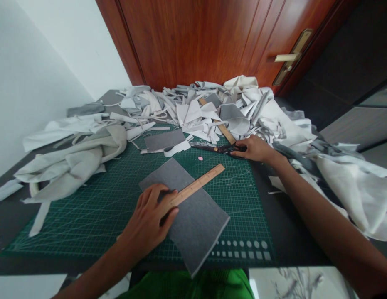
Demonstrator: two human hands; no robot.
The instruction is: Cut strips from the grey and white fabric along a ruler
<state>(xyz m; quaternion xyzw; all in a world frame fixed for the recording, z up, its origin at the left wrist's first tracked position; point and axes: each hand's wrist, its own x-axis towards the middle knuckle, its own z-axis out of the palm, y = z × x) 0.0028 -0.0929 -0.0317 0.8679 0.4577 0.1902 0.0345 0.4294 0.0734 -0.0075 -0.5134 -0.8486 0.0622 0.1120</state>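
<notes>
My left hand is closed on one end of a short wooden ruler, which slants up to the right. Beneath it lies a grey rectangular piece of fabric, turned at an angle, its lower corner reaching past the table edge. My right hand grips the black handles of a pair of scissors at the far side of the green cutting mat. The blades point left, and I cannot tell if they touch the mat. A smaller grey fabric piece lies just beyond.
Heaped white and grey fabric scraps line the back against a wooden door. A second wooden ruler sticks out of the heap. Crumpled pale cloth lies at left, more white cloth at right. A small pink piece rests on the mat.
</notes>
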